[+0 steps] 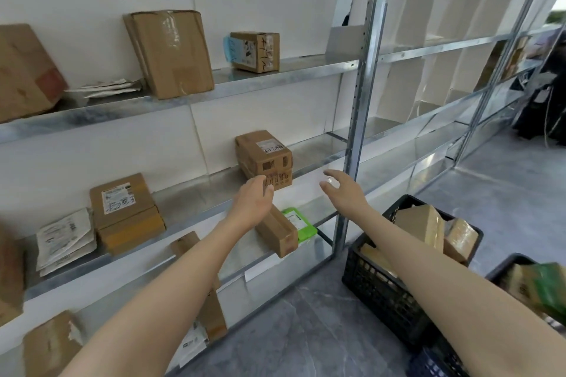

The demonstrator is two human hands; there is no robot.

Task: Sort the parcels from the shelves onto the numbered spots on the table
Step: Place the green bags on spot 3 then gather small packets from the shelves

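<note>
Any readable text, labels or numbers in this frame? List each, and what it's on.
Nothing reads clearly enough to quote.
Small box, top shelf: handwritten marker characters, illegible.
Stacked boxes, middle shelf: handwriting and barcodes, blurred.
Labelled box, middle shelf left: handwriting, unreadable.
Green parcel: label too small.

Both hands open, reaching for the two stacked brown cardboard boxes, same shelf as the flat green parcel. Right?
No. Head view: the two stacked brown cardboard boxes sit on the metal shelf one level above the flat green parcel. Left hand and right hand are open, reaching for them.
</note>
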